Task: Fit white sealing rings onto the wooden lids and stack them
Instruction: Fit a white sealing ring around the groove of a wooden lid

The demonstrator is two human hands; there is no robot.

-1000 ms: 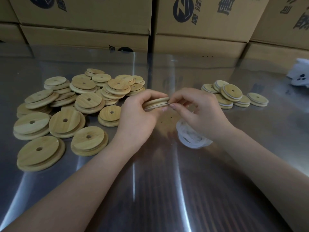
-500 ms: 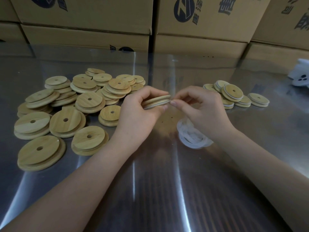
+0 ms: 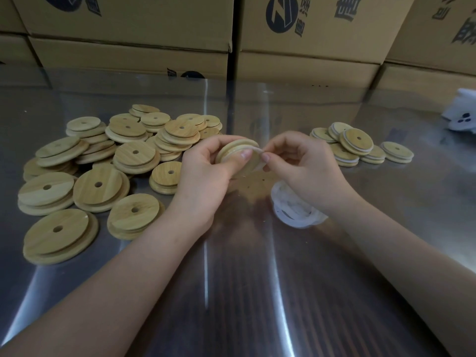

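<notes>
My left hand (image 3: 206, 173) grips a round wooden lid (image 3: 235, 150) above the table, tilted with its edge toward me. My right hand (image 3: 306, 166) pinches a white sealing ring (image 3: 257, 150) at the lid's right rim, where the ring lies partly round the lid. A loose pile of bare wooden lids with centre holes (image 3: 103, 163) covers the left of the table. A small group of lids with white rings fitted (image 3: 358, 145) lies at the right. A heap of white rings (image 3: 293, 210) sits under my right wrist.
The table (image 3: 231, 292) is shiny steel under a clear film. Stacked cardboard boxes (image 3: 304, 42) form a wall along its far edge. A white object with dark dots (image 3: 461, 114) lies at the far right.
The lid has tipped from edge-on to show more of its face. My right fingers have shifted along its rim with the ring.
</notes>
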